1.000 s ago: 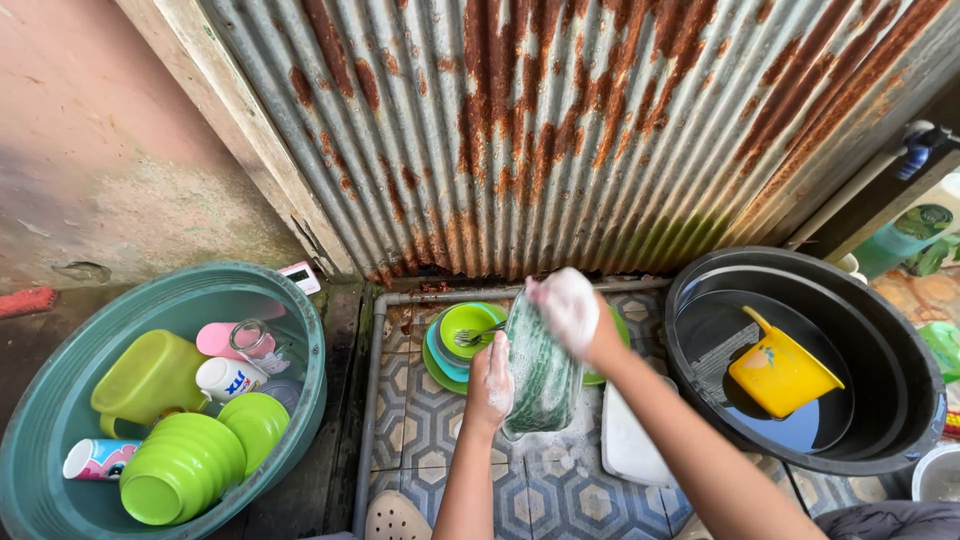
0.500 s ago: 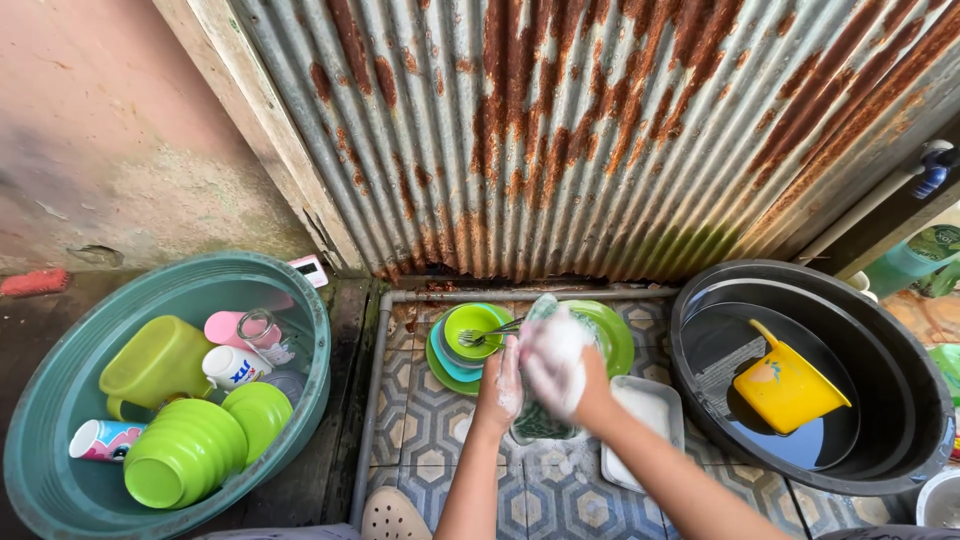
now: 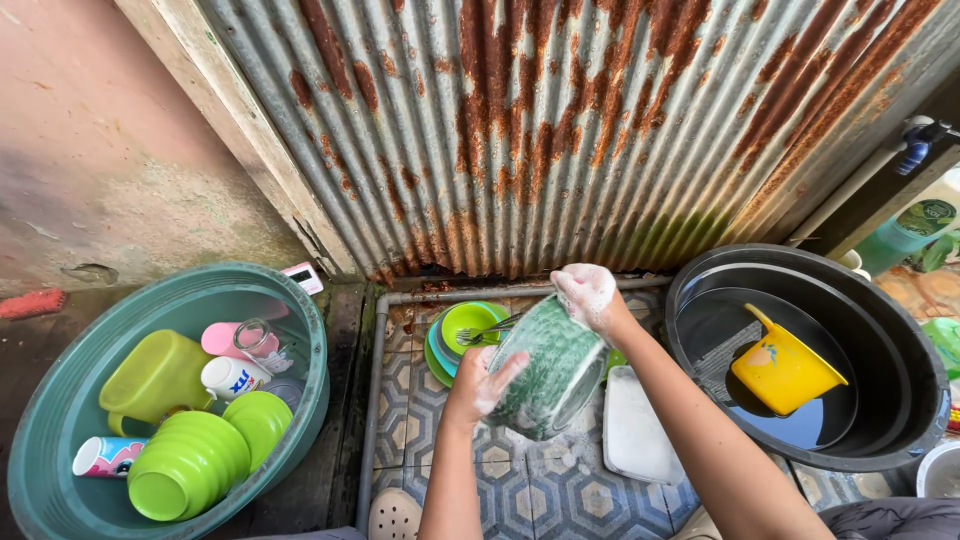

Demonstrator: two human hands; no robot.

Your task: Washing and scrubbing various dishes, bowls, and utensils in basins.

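Clear glass bowl, green-patterned (image 3: 552, 368): now tilted at frame centre; left hand (image 3: 480, 385) grips its side, soapy right hand (image 3: 588, 296) has moved up to scrub the rim.

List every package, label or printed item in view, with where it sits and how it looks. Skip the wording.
White printed cup: in the teal basin, left, on its side; blue and red marking.
Picture cup: basin's front left, on its side; white, pink and blue print.
Small white card: behind the basin by the wall; pink edge.
Green container: far right; round dark green label.
No screens.
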